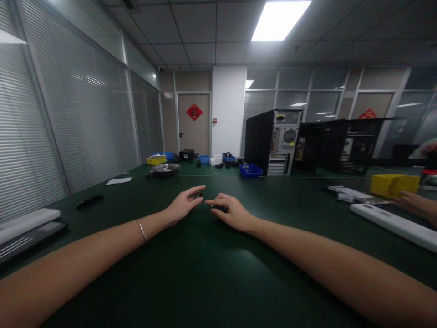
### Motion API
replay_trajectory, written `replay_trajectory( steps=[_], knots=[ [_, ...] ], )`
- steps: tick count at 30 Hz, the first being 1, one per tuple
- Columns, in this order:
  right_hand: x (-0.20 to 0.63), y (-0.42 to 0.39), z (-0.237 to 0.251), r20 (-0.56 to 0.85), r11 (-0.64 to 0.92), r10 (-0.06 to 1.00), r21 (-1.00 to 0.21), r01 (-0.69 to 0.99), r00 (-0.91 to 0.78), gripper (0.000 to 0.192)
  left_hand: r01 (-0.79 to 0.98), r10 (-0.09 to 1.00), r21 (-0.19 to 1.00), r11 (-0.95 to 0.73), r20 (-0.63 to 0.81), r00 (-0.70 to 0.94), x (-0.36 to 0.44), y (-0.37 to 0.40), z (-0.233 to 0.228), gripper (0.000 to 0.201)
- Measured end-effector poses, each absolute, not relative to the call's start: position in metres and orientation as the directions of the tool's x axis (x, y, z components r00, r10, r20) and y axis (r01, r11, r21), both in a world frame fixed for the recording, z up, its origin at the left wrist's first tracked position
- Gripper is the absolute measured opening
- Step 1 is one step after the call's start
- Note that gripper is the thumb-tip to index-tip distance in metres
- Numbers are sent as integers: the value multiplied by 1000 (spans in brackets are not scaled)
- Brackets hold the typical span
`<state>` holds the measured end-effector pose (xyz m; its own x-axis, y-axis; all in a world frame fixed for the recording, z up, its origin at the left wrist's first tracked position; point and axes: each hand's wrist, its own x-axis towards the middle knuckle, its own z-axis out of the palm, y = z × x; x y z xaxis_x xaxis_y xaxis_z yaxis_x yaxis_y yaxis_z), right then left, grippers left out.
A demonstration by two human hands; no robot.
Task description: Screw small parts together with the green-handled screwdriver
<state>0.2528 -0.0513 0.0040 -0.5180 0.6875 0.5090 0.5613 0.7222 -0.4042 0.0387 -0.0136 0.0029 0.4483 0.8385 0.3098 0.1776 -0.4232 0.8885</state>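
Observation:
My left hand (183,205), with a bracelet (142,230) on its wrist, is over the middle of the green tabletop (164,282). Between its thumb and forefinger it holds a small dark piece (200,195), too small to name. Just to the right is my right hand (232,212), its forefinger stretched toward that piece and its thumb apart below. A tiny pale spot shows by the right fingertip; I cannot make out what it is.
At the back stand a metal bowl (165,170), a blue tray (251,171) and a black computer case (261,141). A dark pen-like thing (89,201) lies left. On the right, a co-worker's hand (414,205) is beside a yellow bin (394,185) and a long white box (392,223).

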Motion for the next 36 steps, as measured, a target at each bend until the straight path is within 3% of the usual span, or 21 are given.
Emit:
replay_trajectory(
  steps=[5,9,23,36],
  knots=[
    [255,-45,0,541,628,756,-438,643,-369,32,412,737,640,-649,394,549,33,-6,-2,31],
    [253,-42,-4,523,616,767,-437,655,-372,32,416,633,511,-752,383,673,31,-10,-2,26],
    [238,-53,4,409,564,805,-306,767,-429,31,448,672,537,-715,350,653,18,-4,-5,29],
    [239,-48,-2,414,610,779,-332,719,-471,33,399,678,604,-690,346,649,18,-11,1,28]
  ],
)
